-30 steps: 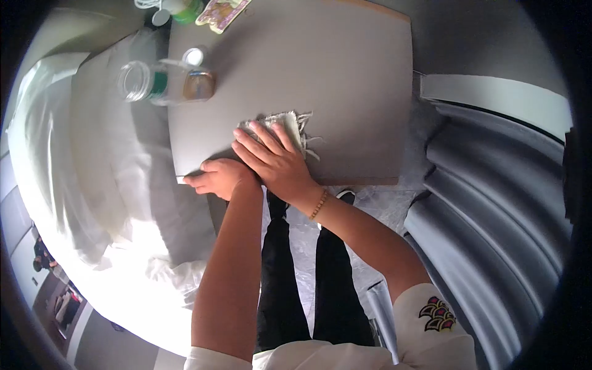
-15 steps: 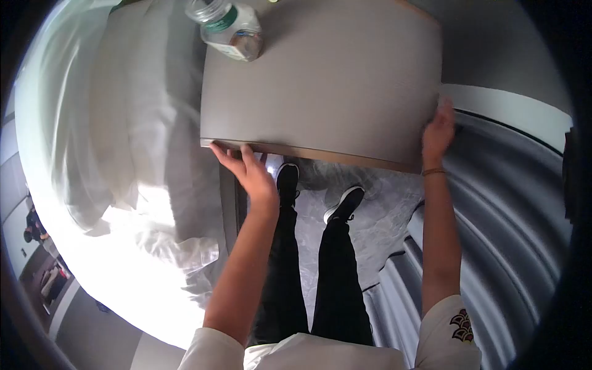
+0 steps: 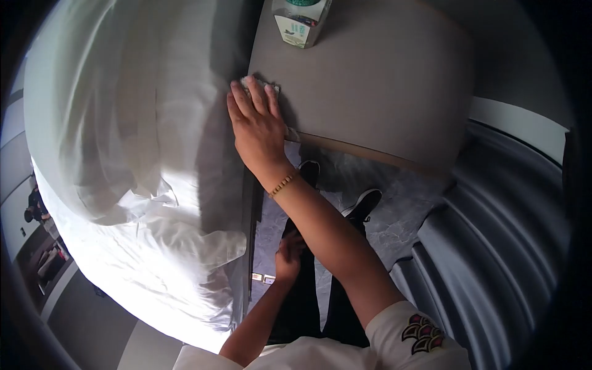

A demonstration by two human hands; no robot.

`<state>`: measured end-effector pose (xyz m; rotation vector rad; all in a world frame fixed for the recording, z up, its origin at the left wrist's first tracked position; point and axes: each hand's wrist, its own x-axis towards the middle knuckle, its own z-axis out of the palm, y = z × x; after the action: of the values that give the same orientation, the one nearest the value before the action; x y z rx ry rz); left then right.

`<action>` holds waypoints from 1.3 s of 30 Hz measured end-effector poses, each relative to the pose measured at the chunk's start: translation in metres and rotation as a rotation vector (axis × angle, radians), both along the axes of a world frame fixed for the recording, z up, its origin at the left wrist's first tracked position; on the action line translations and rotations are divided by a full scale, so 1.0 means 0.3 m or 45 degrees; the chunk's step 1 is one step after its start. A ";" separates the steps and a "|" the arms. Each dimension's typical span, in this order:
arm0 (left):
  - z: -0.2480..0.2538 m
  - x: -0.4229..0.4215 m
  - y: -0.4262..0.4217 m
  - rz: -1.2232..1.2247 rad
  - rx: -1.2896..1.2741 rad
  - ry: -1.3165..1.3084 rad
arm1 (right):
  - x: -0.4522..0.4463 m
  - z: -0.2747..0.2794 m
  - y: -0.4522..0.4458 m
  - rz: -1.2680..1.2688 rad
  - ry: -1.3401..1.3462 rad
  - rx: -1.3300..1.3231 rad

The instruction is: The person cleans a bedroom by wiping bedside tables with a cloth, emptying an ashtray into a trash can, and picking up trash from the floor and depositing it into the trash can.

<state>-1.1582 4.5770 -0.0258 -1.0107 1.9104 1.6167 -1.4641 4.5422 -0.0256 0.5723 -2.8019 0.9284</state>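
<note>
My right hand [image 3: 258, 126] lies over the near left corner of a grey-brown tabletop [image 3: 370, 80], fingers stretched forward. Beneath it is a pale, crumpled cloth [image 3: 269, 90], which shows past the fingertips and by the wrist; the palm hides the rest. Beyond that hand, a clear jar [image 3: 299, 28] with a green band and a printed label stands on the tabletop. Lower down, my left hand [image 3: 288, 256] hangs beside my leg, fingers loosely bent and apart, with nothing visible in it.
A bed with white bedding [image 3: 148, 179] borders the table on the left. Grey curtain folds [image 3: 499, 234] fill the right side. My shoes [image 3: 364, 203] stand on the marbled floor [image 3: 394, 191] below the table. Another person [image 3: 38, 206] appears far left.
My right hand has gone from the table's right edge to its left corner, now with a cloth. My left hand has let go of the front edge and dropped. The view has shifted.
</note>
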 end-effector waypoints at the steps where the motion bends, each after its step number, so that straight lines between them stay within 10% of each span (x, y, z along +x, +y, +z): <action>1: -0.012 0.030 -0.005 0.020 0.033 -0.023 | 0.005 -0.012 0.001 -0.001 -0.006 0.002; 14: -0.070 0.065 -0.008 0.099 0.167 -0.044 | -0.004 0.001 0.779 -0.270 -0.099 0.537; 26: -0.067 0.111 0.151 -0.078 0.176 -0.063 | 0.253 -0.128 1.645 -0.765 0.252 0.186; 29: -0.084 0.132 0.123 -0.047 0.174 -0.093 | 0.193 0.057 1.180 -0.649 0.230 0.261; 30: -0.087 0.136 0.114 -0.045 0.165 -0.095 | 0.174 0.058 0.978 -0.545 0.184 -0.400; 32: -0.092 0.141 0.096 -0.055 0.134 -0.109 | 0.146 0.070 0.716 -0.051 0.107 -0.380; 39: -0.100 0.133 0.055 -0.225 -0.050 -0.139 | -0.063 -0.038 0.095 0.143 0.246 -0.121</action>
<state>-1.1184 4.5935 -0.0557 -0.8986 1.9067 1.4028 -1.4831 4.5706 -0.0369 0.7682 -2.5632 0.9640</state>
